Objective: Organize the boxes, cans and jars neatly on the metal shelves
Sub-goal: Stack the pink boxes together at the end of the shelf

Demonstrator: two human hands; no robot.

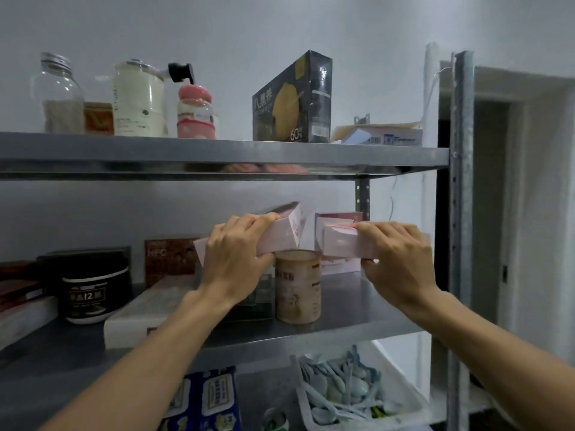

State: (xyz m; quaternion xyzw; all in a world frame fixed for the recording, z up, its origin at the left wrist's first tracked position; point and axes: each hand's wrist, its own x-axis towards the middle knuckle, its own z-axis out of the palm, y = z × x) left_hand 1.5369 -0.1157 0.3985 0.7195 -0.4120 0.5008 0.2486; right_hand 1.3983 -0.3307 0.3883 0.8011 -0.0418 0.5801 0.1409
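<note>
Above middle shelf (357,309): left hand (236,253) grips tilted pale pink box (289,233); right hand (401,259) grips second pink box (342,244). Beige can (298,287) below, between hands, label blurred. Black tub (90,293), left of left hand, reads "12".

White bin (398,381) at lower right, filled with pale blue plastic spoons (336,390). Cream kettle (138,101) with a clear lid stands upright at upper left. Grey-white wall (217,32) behind; dark doorway (488,213) at far right.
</note>
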